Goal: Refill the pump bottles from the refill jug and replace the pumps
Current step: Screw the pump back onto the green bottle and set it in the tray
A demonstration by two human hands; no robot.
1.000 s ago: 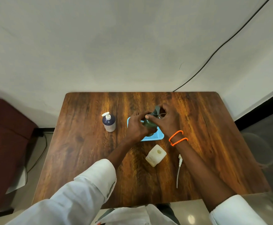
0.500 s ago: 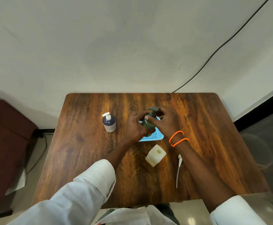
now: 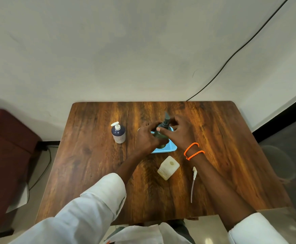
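A dark green pump bottle (image 3: 159, 137) stands on a light blue tray (image 3: 170, 148) at the table's middle. My left hand (image 3: 148, 137) grips the bottle's body. My right hand (image 3: 180, 132) holds the collar of its dark pump (image 3: 166, 118), whose nozzle points away from me. A navy bottle with a white pump (image 3: 118, 132) stands to the left. A pale square refill jug (image 3: 168, 167), its top open, sits nearer me. A loose white pump with a long tube (image 3: 193, 182) lies to the jug's right.
The wooden table (image 3: 90, 164) stands against a white wall. A black cable (image 3: 231, 59) runs down the wall to the table's far edge. A dark red seat (image 3: 6, 147) is at the left, and floor shows at the right.
The green bottle's pump has turned, its nozzle swinging from left to pointing away from me. Both hands stay on the bottle.
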